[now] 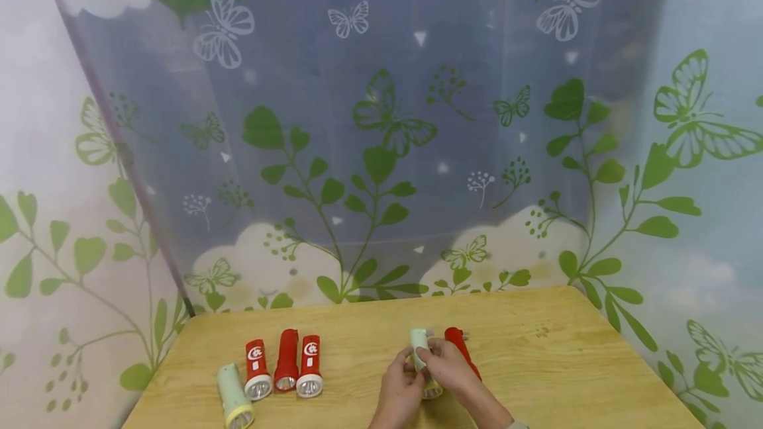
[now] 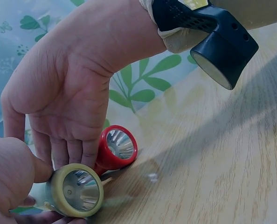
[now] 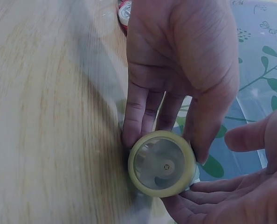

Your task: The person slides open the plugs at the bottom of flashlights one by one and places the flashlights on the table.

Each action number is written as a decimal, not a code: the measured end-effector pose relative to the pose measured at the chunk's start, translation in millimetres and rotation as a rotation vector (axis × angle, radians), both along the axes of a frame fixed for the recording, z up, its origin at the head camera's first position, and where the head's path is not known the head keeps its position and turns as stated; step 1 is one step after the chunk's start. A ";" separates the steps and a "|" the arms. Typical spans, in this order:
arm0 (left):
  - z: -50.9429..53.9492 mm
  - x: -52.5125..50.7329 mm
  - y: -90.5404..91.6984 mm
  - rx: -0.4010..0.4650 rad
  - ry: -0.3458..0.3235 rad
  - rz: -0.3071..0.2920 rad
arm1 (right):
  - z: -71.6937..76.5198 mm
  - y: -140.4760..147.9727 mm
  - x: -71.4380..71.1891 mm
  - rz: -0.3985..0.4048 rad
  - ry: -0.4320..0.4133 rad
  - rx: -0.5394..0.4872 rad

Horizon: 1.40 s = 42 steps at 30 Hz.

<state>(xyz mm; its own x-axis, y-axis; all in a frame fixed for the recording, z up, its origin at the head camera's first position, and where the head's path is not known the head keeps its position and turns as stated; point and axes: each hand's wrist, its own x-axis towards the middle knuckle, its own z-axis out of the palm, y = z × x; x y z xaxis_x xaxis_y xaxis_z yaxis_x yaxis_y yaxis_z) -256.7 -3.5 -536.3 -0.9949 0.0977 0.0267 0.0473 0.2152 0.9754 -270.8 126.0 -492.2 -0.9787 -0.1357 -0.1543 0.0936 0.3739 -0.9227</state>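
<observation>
If held loosely, the pale green plastic flashlight with a yellow rim [image 3: 162, 163] could drop. It's just left of a red plastic flashlight [image 1: 457, 343]. The left hand's [image 1: 399, 386] grip has it; I can't tell about the right hand's [image 1: 448, 364]. I count two green flashlights, four red.

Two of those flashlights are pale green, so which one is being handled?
The pale green flashlight between the left hand and right hand; the other pale green one lies untouched at left, beside three red flashlights.
</observation>
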 end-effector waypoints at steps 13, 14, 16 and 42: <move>-1.4 0.0 4.2 -0.019 0.006 0.019 | -4.3 3.0 -1.1 0.038 0.018 -0.011; -1.1 -0.2 4.7 -0.020 0.005 0.019 | -4.2 3.2 -1.1 0.042 0.017 -0.013; -0.3 -0.4 5.4 -0.018 -0.001 0.017 | -3.8 3.3 -1.1 0.045 0.020 -0.008; -9.5 -3.5 9.3 -0.077 0.076 0.058 | -8.3 1.5 1.7 0.046 -0.006 0.012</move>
